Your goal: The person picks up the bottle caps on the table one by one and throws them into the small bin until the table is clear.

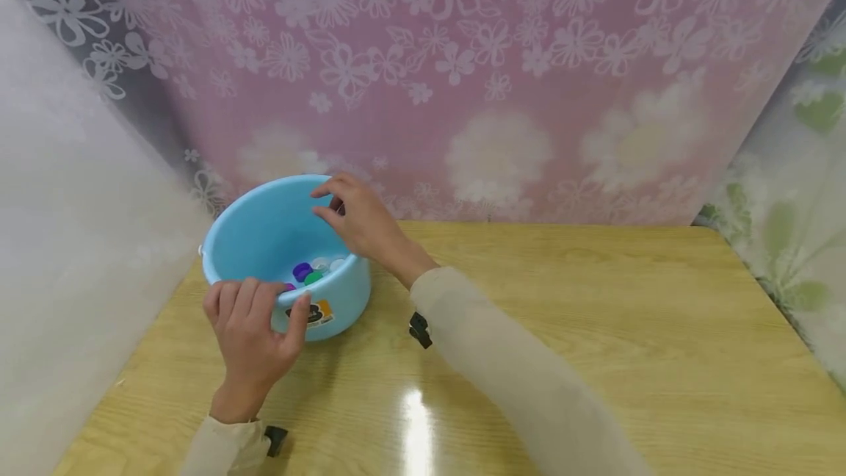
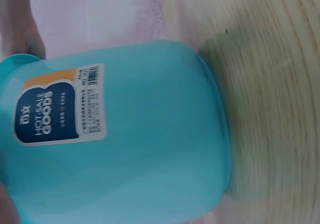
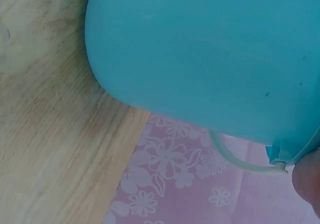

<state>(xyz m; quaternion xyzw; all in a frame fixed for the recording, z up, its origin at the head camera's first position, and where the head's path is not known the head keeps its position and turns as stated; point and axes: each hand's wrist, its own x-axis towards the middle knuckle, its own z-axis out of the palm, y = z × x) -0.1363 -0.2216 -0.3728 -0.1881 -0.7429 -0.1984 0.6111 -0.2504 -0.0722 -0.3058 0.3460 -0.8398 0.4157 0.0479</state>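
A light blue bucket (image 1: 357,300) with an orange and dark label (image 2: 47,111) stands on the table at the left. My left hand (image 1: 254,325) grips its near rim, fingers over the edge and thumb against the outside. Above the right side of the rim is my right hand (image 1: 363,219), its thumb and index finger apart with nothing seen between them. Inside the bucket lie several small round caps: a purple cap (image 1: 302,271), a green cap (image 1: 313,278) and whitish ones (image 1: 322,264). In the right wrist view, part of a finger (image 3: 307,179) shows near the rim.
The wood-patterned table (image 1: 562,314) extends to the right. A pink flowered curtain (image 1: 410,94) hangs behind it, with a pale sheet (image 1: 86,189) on the left. The bucket's white handle (image 3: 240,161) hangs on its outside.
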